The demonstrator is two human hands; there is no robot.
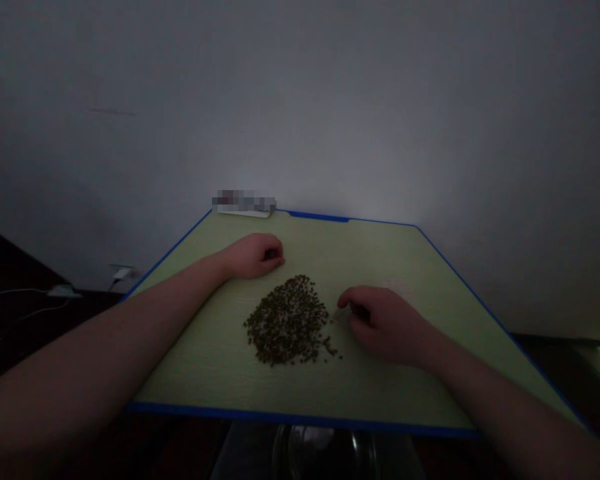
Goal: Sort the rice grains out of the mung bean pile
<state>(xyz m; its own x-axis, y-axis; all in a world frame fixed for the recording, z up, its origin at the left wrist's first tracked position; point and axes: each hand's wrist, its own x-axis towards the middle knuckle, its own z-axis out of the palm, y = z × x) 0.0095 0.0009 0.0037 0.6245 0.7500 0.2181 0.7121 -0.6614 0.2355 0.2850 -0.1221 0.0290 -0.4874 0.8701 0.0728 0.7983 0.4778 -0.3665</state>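
Note:
A heap of small dark green beans (289, 321) lies in the middle of a light green table with a blue edge (215, 360). My left hand (254, 256) rests on the table just beyond the heap, fingers curled into a loose fist; what it holds, if anything, is hidden. My right hand (383, 323) lies to the right of the heap, fingers pinched together close to the outermost beans. Something small and pale may sit at its fingertips, but it is too dim to name.
A white flat object (245, 208) lies at the table's far edge against the wall. A clear glass bowl (325, 453) sits below the table's near edge. A plug and cables (123, 273) lie on the dark surface at the left.

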